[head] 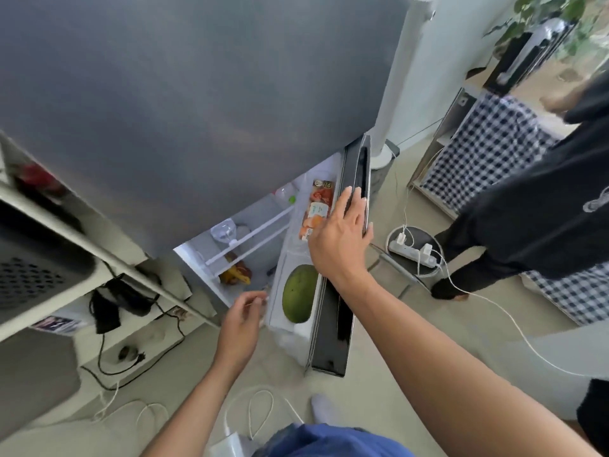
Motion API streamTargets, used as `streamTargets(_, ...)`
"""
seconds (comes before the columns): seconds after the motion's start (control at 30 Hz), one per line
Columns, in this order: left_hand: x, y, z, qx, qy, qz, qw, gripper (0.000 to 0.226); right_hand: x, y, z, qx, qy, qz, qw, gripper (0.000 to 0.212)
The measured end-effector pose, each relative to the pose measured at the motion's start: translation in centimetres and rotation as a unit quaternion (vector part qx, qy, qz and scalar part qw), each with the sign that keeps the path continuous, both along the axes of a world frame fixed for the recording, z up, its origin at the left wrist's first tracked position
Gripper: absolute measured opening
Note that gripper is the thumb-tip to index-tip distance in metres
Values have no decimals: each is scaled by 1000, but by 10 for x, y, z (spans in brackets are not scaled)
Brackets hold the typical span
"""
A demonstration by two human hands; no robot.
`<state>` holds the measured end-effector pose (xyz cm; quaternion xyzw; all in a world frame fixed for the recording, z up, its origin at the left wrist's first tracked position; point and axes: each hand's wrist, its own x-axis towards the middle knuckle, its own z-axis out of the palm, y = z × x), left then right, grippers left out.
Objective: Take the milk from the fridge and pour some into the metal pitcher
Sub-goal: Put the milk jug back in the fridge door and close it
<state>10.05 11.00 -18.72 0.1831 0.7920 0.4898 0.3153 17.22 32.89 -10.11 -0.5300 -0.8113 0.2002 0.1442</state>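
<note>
The grey fridge [204,103] fills the upper view, and its lower door [336,321] stands open to the right. My right hand [341,237] rests flat with spread fingers on the top edge of that door, holding nothing. In the door shelf behind the hand stands a carton [315,206] with orange and red print; I cannot tell whether it is the milk. My left hand [242,319] hovers loosely curled and empty in front of the open compartment, near the door shelf's inner edge. No metal pitcher is in view.
A green melon [300,293] lies in the lower door shelf. A glass [224,232] and bananas [235,273] sit on the inner shelves. Another person in black [540,206] stands at the right beside a power strip [417,253] and white cables. A shelf unit [49,258] stands left.
</note>
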Motion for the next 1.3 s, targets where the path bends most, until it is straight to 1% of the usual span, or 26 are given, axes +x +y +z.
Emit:
streamTargets(0.1, -2, -14, 39, 27, 53, 14, 998, 25, -21, -8, 0, 3, -2, -11, 1000, 81)
streamTargets(0.23, 1, -29, 80, 99, 148, 5, 984, 31, -44, -17, 2, -9, -1, 2, 1000, 94)
streamTargets(0.3, 3, -34, 97, 115, 215, -16, 970, 32, -53, -19, 3, -10, -2, 11, 1000, 101)
streamTargets(0.4, 8, -38, 111, 106, 312, -57, 942, 33, -65, -20, 3, -20, 11, 28, 999, 107)
streamTargets(0.5, 11, -37, 99, 61, 385, -104, 915, 38, -70, -19, 0, -28, 26, 38, 999, 107)
streamTargets(0.6, 11, -33, 81, -46, 486, -120, 865, 52, -74, -18, -5, -23, 48, 64, 997, 109)
streamTargets(0.67, 9, -30, 78, -119, 515, -118, 841, 61, -74, -18, -11, -11, 58, 84, 995, 114)
streamTargets(0.77, 14, -25, 71, -213, 515, -110, 823, 77, -69, -17, -18, 12, 51, 114, 992, 114)
streamTargets(0.83, 18, -20, 64, -247, 488, -100, 831, 86, -63, -18, -22, 18, 25, 145, 989, 111)
streamTargets(0.93, 17, -14, 57, -274, 444, -69, 850, 93, -51, -17, -32, 53, -23, 207, 977, 100)
streamTargets(1.03, 3, -7, 63, -275, 421, -34, 864, 93, -42, -9, -35, 63, -58, 269, 959, 87)
streamTargets(1.13, -20, -2, 72, -282, 386, -36, 878, 89, -41, 4, -28, 68, -91, 314, 943, 81)
streamTargets(1.2, -33, 0, 79, -284, 379, -42, 880, 86, -44, 12, -21, 59, -120, 333, 933, 85)
streamTargets(1.3, -43, -1, 84, -284, 371, -48, 883, 82, -49, 18, -14, 52, -157, 346, 924, 96)
